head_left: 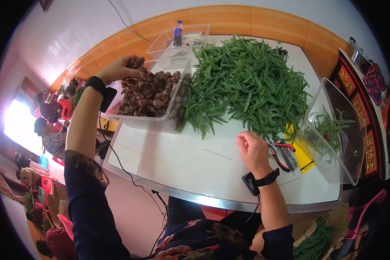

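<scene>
holds a brown, scaly pinecone [135,63] in the left hand [118,70], with fingers and thumb closed about its sides, at the far left part of a clear rectangular plastic bin [149,124]. hides some of the cone and of the bin's rim behind that hand. inside, a heap of similar brown pinecones [148,96], blurred toward the right by the cloudy wall.

holds the right hand [252,151] narrow, with fingertips bunched above the white tabletop [173,158]; cannot tell of anything thin in the grip. near it, a thin, straight, dark wire [218,154]. on the other side, pliers with red-and-black handles [286,147] beside a grey bundle, too fine to make out, and a flat yellow packet [306,162], partly covered by a large heap of green needled sprigs [251,86].

at far right, a tilted clear plastic container [349,171], with sprigs hazy through its wall. at the lower right, a brown cardboard box [340,219], cut off.
</scene>
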Demonstrator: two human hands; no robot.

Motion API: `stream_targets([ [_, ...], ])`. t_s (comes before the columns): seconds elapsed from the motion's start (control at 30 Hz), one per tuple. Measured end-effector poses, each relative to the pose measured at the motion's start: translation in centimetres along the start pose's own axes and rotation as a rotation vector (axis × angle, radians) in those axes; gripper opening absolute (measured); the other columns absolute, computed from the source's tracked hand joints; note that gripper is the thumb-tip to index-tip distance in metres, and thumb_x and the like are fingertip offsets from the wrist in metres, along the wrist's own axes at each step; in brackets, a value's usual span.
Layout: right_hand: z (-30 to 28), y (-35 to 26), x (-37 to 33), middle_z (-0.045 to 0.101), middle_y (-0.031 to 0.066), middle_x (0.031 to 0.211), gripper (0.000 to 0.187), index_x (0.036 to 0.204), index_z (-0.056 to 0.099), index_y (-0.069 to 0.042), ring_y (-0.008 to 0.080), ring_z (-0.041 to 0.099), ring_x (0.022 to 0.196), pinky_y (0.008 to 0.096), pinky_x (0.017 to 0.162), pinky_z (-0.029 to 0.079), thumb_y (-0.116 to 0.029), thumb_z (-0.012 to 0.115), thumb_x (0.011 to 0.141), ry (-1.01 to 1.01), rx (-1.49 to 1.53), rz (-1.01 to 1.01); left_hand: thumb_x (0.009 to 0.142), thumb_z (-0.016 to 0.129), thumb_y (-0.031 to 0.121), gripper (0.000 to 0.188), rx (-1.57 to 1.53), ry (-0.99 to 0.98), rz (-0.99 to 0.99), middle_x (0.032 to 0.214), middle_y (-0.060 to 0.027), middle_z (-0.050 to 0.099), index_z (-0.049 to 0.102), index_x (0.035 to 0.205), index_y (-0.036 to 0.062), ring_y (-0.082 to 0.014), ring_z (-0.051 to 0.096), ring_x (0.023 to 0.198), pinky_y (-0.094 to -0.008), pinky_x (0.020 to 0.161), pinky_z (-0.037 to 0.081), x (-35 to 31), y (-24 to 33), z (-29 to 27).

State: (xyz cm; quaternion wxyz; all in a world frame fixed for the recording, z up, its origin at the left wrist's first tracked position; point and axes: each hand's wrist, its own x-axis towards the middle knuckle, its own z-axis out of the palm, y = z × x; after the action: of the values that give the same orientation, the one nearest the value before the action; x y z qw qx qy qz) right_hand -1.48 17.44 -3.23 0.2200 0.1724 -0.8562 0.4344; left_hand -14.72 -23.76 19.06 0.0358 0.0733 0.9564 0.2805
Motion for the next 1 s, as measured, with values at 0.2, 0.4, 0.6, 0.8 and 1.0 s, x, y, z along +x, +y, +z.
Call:
stream_targets([
  [0.2,0.2,0.3,0.1,0.063,0.0094,0.073,0.010,0.086,0.062,-0.003,0.0223,0.060,0.057,0.0316,0.053,0.047,-0.011,0.067,0.085,0.030,-0.004,-0.029,0.081,0.074,0.013,0.053,-0.238,-0.057,0.118,0.110,-0.0062,0.064,0.052,0.128,0.0017,-0.0141,0.061,0.102,-0.0292,0.091,0.049,-2.4,8.4,1.4],
  [0.4,0.0,0.6,0.0,0.063,0.0093,0.073,0.010,0.087,0.062,-0.003,0.0225,0.060,0.057,0.0314,0.054,0.047,-0.011,0.067,0.084,-0.002,-0.018,0.020,0.079,0.074,0.013,0.039,-0.173,-0.380,0.355,0.099,-0.0072,0.061,0.059,0.114,0.0060,-0.0187,0.064,0.091,-0.0319,0.077,0.055,-5.8,14.2,11.8],
  [0.6,0.1,0.2,0.1,0.063,0.0086,0.073,0.009,0.086,0.062,-0.004,0.0227,0.061,0.058,0.0315,0.054,0.048,-0.012,0.067,0.085,-0.002,0.002,0.033,0.070,0.079,0.020,0.050,0.355,-0.155,0.601,0.100,-0.0166,0.050,0.059,0.115,0.0100,-0.0337,0.061,0.079,-0.0389,0.075,0.053,-6.8,10.4,21.4],
  [0.8,-0.1,0.3,0.1,0.063,0.0081,0.073,0.010,0.085,0.062,-0.004,0.0230,0.061,0.059,0.0315,0.055,0.048,-0.013,0.067,0.085,0.031,-0.029,0.016,0.072,0.076,0.017,0.048,0.214,-0.051,0.471,0.100,-0.0179,0.055,0.059,0.117,0.0095,-0.0360,0.062,0.081,-0.0431,0.072,0.051,-7.1,10.1,21.6],
  [1.0,-0.5,0.7,0.2,0.064,0.0084,0.075,0.010,0.084,0.063,-0.003,0.0227,0.062,0.059,0.0314,0.055,0.048,-0.012,0.067,0.085,0.050,-0.058,0.039,0.078,0.070,0.011,0.037,0.235,0.011,0.319,0.093,-0.0148,0.060,0.062,0.114,0.0071,-0.0345,0.063,0.081,-0.0447,0.069,0.050,-7.0,9.8,20.6],
])
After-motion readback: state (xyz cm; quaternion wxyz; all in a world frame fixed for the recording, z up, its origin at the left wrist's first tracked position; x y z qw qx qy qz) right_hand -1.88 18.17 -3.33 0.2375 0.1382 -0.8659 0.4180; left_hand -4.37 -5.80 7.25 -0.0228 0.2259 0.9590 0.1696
